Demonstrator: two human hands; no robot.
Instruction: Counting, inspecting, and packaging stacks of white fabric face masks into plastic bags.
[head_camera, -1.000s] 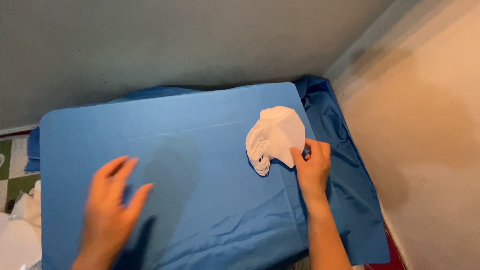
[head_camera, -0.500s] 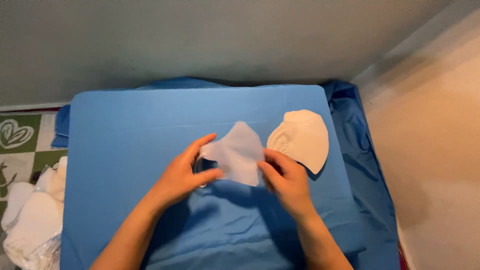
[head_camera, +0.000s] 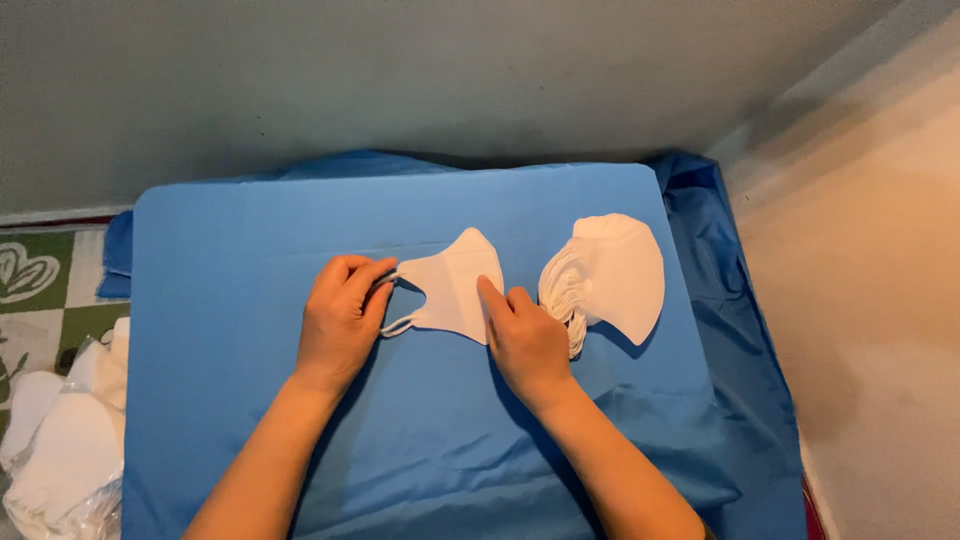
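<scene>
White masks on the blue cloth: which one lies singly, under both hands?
The single flat mask at centre, touched by left hand and right hand; the others form a stack beside it.

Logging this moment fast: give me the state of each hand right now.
Left hand: fingers pinch the ear loop of the single white mask.
Right hand: open, fingertips pressing that mask flat.

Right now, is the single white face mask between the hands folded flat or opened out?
Folded flat: the single white fabric face mask lies as one flat half-shape on the blue cloth.
</scene>
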